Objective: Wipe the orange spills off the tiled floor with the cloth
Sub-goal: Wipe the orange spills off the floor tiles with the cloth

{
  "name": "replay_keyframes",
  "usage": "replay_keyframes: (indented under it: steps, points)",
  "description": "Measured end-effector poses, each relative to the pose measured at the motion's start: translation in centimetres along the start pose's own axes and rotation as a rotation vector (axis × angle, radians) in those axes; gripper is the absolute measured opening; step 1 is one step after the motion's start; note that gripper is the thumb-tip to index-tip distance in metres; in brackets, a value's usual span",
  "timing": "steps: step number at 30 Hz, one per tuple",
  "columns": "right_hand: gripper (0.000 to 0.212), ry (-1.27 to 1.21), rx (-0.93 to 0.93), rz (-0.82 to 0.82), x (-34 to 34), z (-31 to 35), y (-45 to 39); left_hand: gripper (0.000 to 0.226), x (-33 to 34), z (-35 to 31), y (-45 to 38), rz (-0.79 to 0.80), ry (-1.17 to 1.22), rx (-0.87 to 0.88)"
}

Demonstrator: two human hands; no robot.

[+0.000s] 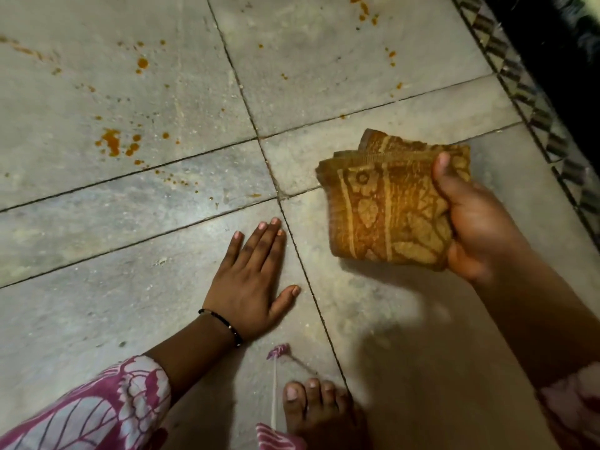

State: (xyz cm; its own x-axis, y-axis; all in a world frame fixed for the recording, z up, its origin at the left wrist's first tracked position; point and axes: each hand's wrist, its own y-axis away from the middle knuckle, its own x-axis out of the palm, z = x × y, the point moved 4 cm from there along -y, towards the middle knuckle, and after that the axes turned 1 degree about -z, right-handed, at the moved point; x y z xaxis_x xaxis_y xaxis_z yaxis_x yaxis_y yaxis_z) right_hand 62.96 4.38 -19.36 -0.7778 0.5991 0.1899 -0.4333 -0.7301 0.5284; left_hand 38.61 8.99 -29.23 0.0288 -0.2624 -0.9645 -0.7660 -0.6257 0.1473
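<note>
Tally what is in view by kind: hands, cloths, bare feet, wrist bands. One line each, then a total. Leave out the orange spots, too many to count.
Hands: 2, left hand flat on the tiled floor, right hand gripping the cloth
Cloths: 1, folded orange cloth
Bare feet: 1, foot
Wrist bands: 1, black band on the left wrist
Total: 5

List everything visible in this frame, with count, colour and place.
cloth: one, orange-brown patterned, folded, held at right.
orange spills: many spots, largest patch upper left, more at top centre.
tiled floor: grey tiles with dark joints.
patterned border: one, dark, along right edge.
tassel cord: one, pink, bottom centre.
bracelet: one, black, left wrist.
left hand: flat on floor.
right hand: grips cloth.
foot: bare, bottom centre.
</note>
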Motion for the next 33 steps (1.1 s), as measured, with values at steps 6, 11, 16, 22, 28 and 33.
replay_keyframes:
  steps: [6, 11, 16, 22, 28, 33]
  points:
    - [0.058, 0.925, -0.274, -0.446, -3.6, 0.2, -4.6, 0.078, 0.2, 0.1, 0.3, 0.000, -0.001, -0.005]
    - [0.073, 1.768, -0.495, -0.146, 0.4, -7.2, -4.5, 0.078, 0.2, 0.1, 0.2, -0.004, 0.005, 0.003]
    - [0.079, 1.905, -0.593, 0.107, -2.3, -9.1, -0.6, 0.078, 0.2, 0.2, 0.3, -0.002, 0.018, 0.005]
    - [0.087, 1.860, -0.473, -0.121, -6.4, -5.6, -4.0, 0.078, 0.3, 0.0, 0.3, -0.022, 0.019, 0.011]
    - [0.089, 1.877, -0.471, -0.108, 3.0, -6.8, -6.1, 0.078, 0.2, 0.0, 0.2, -0.033, 0.010, 0.007]
    - [0.076, 1.908, -0.739, 0.254, 0.4, -11.1, 2.5, 0.078, 0.2, 0.1, 0.3, -0.036, 0.008, 0.010]
